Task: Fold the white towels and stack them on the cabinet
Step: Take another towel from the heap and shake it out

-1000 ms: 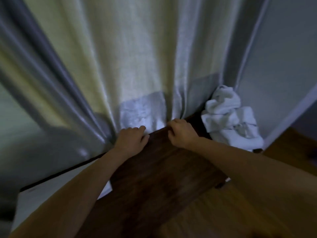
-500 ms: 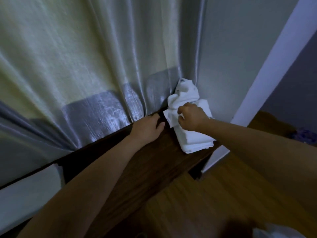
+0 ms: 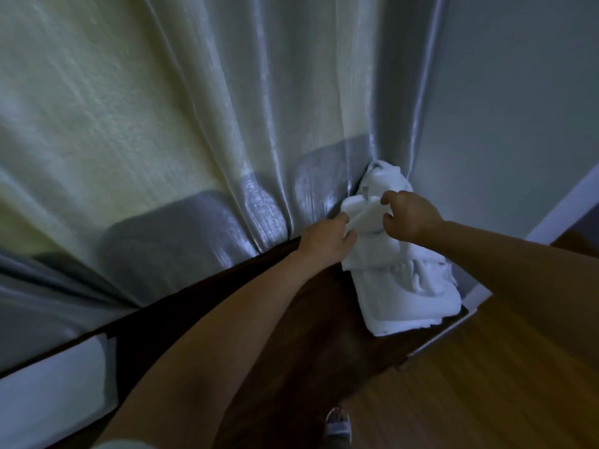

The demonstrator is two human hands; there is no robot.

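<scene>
A crumpled heap of white towels lies at the right end of the dark wooden cabinet top, pushed into the corner between curtain and wall. My left hand pinches a fold of the top towel at the heap's left side. My right hand hovers over the upper part of the heap with its fingers curled round a bunch of the same towel. The bottom towels lie flatter, reaching the cabinet's right edge.
A pale shiny curtain hangs right behind the cabinet. A grey wall with white trim closes the right side. A white block sits at lower left. Wooden floor and my shoe show below.
Both hands moved right from the cabinet's back edge to the towel heap. The right hand reached it first, then the left hand took hold of a fold. The view swung right.
</scene>
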